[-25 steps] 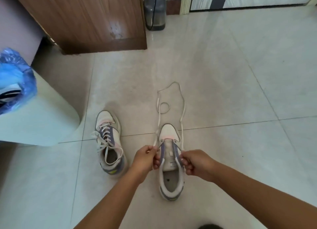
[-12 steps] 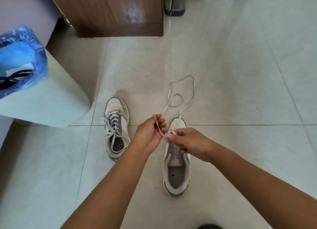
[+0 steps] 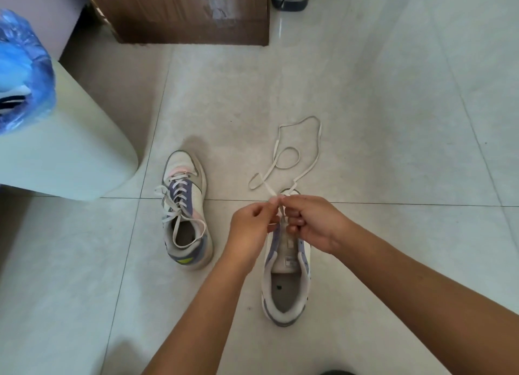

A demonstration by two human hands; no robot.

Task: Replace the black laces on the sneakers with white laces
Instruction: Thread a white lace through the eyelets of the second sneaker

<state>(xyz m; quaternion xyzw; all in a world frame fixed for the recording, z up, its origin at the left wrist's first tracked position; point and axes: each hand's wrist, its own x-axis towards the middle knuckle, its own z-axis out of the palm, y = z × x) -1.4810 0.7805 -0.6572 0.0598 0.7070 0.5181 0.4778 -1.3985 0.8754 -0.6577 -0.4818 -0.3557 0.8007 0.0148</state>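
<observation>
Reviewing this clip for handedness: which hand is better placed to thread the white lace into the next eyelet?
Probably the left hand: it pinches the white lace just above the unlaced sneaker, its slack trailing on the floor. The right hand grips at the tongue, suited to steadying.

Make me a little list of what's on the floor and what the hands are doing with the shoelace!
Left shoe: sneaker already laced in white, on the floor tiles
Right shoe: sneaker, mostly unlaced
Lace: white lace trailing past the toe
Left hand: pinches the lace
Right hand: pinches the lace
Nearby: bin with blue bag
</observation>
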